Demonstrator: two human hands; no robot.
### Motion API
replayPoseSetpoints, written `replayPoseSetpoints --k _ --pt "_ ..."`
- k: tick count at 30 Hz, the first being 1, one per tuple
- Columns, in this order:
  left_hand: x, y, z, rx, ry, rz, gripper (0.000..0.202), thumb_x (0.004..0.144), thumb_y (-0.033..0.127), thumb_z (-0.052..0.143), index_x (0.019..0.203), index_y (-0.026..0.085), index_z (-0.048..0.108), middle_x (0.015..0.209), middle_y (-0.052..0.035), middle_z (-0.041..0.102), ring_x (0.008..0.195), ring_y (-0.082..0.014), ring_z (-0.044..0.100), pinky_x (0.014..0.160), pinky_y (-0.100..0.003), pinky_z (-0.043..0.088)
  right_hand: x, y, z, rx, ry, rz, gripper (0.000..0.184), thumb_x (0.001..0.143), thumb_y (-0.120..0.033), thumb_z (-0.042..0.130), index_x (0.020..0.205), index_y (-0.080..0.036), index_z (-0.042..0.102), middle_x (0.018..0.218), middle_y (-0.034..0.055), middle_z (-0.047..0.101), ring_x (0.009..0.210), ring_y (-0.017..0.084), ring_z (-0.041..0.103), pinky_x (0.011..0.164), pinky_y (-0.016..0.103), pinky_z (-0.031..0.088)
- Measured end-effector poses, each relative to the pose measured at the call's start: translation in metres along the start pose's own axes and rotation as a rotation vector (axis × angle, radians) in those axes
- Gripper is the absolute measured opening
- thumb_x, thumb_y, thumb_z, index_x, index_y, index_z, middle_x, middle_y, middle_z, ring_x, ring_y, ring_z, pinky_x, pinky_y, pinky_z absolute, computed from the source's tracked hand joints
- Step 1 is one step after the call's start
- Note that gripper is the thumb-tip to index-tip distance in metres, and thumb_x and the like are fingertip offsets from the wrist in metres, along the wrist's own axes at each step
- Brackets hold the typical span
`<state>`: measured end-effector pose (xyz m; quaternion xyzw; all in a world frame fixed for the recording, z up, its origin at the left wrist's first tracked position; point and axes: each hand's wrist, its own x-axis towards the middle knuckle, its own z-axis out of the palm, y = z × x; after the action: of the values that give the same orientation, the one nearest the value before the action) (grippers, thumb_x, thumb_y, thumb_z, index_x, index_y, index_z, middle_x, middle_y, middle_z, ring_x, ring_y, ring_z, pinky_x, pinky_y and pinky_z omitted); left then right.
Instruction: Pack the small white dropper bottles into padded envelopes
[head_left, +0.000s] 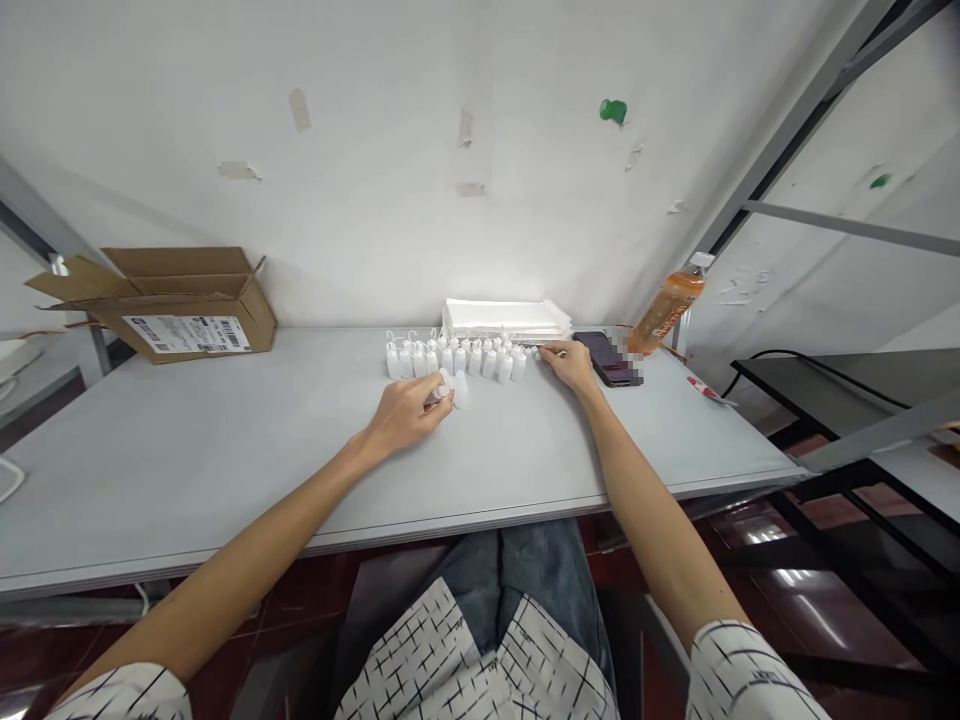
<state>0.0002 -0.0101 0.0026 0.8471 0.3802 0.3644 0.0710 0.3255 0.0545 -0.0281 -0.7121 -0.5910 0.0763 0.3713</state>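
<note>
My left hand [405,412] is closed around a small white plastic bottle [441,391], just in front of a cluster of similar bottles. Another whitish, blurred shape [460,389] shows right beside its fingertips. Several small white dropper bottles [475,360] stand upright in close rows, some with thin looped cap straps on top. At the right end of these rows, the fingers of my right hand [571,364] pinch together at a small white piece, too small to make out fully.
A stack of white sheets or trays [506,316] lies behind the bottles against the wall. A phone [611,360] rests right of my right hand, near a leaning bottle of orange drink [670,308]. An opened cardboard box [187,310] sits at the back left of the grey table [300,430].
</note>
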Motion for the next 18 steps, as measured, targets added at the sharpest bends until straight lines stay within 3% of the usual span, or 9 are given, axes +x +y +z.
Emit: replayPoseSetpoints --k 6,11,15,18 --pt "-0.001 -0.002 0.002 0.037 0.003 0.031 0.027 0.086 0.034 0.041 0.064 0.02 0.039 0.049 0.0044 0.039 0.046 -0.0097 0.031 0.05 -0.023 0.024 0.001 -0.006 -0.008 0.177 0.117 -0.005 0.018 0.072 -0.028 0.059 0.071 -0.016 0.072 0.073 0.0046 0.071 0.061 0.016 0.058 0.066 0.028 0.044" --pt "-0.002 -0.002 0.004 0.061 -0.024 0.044 0.021 0.083 0.029 0.042 0.063 0.02 0.038 0.052 0.0031 0.043 0.047 -0.0103 0.032 0.051 -0.024 0.023 -0.021 -0.051 -0.025 0.606 0.23 -0.088 0.012 0.072 -0.027 0.061 0.067 -0.017 0.064 0.064 -0.0003 0.06 0.046 0.009 0.047 0.048 0.024 0.037" --pt "-0.002 0.003 0.005 0.011 -0.129 -0.026 0.024 0.084 0.032 0.044 0.063 0.02 0.039 0.049 0.0044 0.038 0.047 -0.0107 0.032 0.052 -0.025 0.022 -0.051 -0.093 -0.025 0.983 -0.08 -0.166 0.011 0.073 -0.028 0.066 0.069 -0.018 0.064 0.058 -0.0018 0.057 0.041 0.008 0.044 0.041 0.023 0.031" --pt "-0.002 0.008 0.003 -0.109 -0.243 -0.097 0.024 0.088 0.035 0.045 0.07 0.019 0.048 0.049 0.0061 0.036 0.048 -0.0107 0.033 0.054 -0.025 0.025 -0.069 -0.111 -0.017 1.024 -0.315 -0.23 0.012 0.074 -0.029 0.07 0.071 -0.018 0.067 0.055 -0.002 0.057 0.042 0.009 0.048 0.04 0.024 0.033"
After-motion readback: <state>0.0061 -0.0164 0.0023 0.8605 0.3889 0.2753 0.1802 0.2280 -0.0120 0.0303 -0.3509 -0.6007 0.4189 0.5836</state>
